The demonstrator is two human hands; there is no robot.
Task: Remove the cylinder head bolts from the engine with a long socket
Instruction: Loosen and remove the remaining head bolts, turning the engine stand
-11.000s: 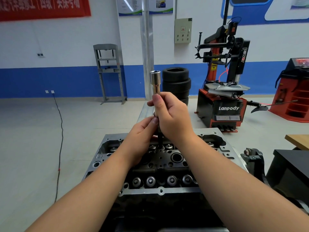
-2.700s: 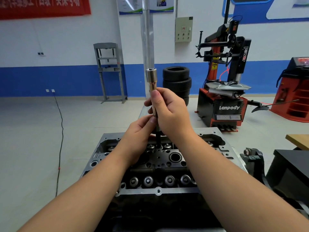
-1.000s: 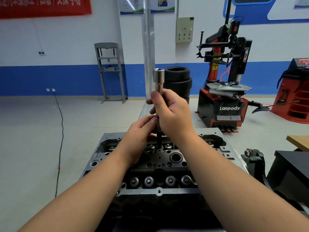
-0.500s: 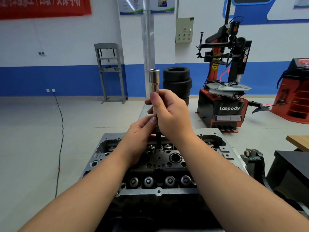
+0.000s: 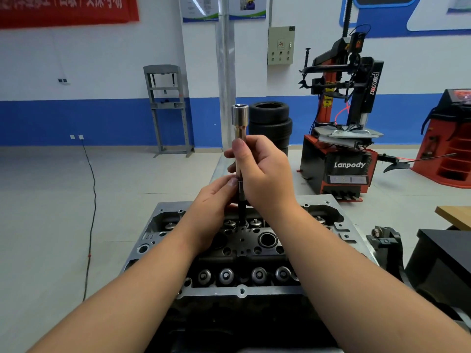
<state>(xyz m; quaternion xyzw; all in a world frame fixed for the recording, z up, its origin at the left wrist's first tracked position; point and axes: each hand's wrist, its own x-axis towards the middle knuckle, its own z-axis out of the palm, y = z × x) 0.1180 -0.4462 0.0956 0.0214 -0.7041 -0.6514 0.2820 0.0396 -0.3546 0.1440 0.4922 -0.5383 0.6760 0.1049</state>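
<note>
— Where's the long socket [image 5: 239, 128]?
— Standing upright over the middle of the cylinder head [image 5: 242, 240], its dark lower shaft running down into a bolt hole.
— Who has it?
— The right hand [image 5: 265, 174] has fingers wrapped around its upper shaft; the left hand [image 5: 214, 202] pinches it just below, fingers clamped on the dark part.
— Behind?
— Stacked tyres [image 5: 270, 126] and a red tyre changer [image 5: 341, 138].

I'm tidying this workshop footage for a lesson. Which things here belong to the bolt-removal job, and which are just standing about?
In use:
- long socket, upright, held by the right hand
- left hand, fingers on the tool's lower shaft
- engine

Standing about:
- stacked tyres
- tyre changer
- grey press frame
</note>
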